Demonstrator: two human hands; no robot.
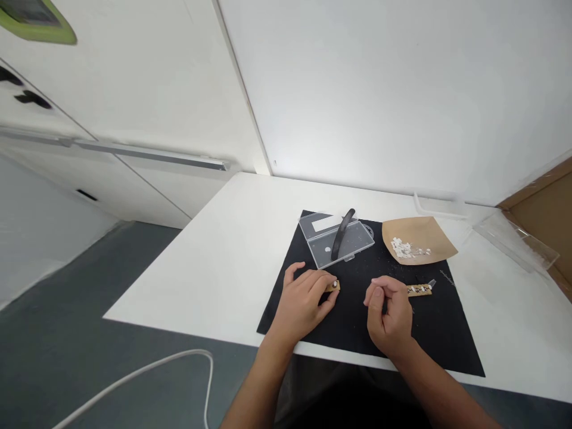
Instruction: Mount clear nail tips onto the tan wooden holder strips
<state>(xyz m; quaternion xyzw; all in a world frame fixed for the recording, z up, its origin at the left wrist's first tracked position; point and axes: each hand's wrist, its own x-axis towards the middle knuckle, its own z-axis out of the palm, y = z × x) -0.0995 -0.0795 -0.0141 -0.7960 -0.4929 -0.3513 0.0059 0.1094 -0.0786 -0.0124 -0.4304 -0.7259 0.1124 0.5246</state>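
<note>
My left hand (pixel 304 298) rests on the black mat with its fingers closed round a small tan strip (pixel 332 286). One end of that strip shows, with a white bit and a dark spot on it; the rest is under my fingers. Above the mat, my right hand (pixel 391 313) is closed, thumb against the fingers, and whatever is in it is hidden. Just to its right lies a second tan strip (pixel 420 290) with a row of white and dark bits along it. A small clear piece (pixel 432 283) touches its far end.
Behind my hands, an open clear plastic case (pixel 319 243) holds a white bit, with black curved tweezers (pixel 342 235) across it. A brown paper tray (pixel 440 241) holds many white bits. The black mat (pixel 348 333) lies on a white table (pixel 223 268) against the wall.
</note>
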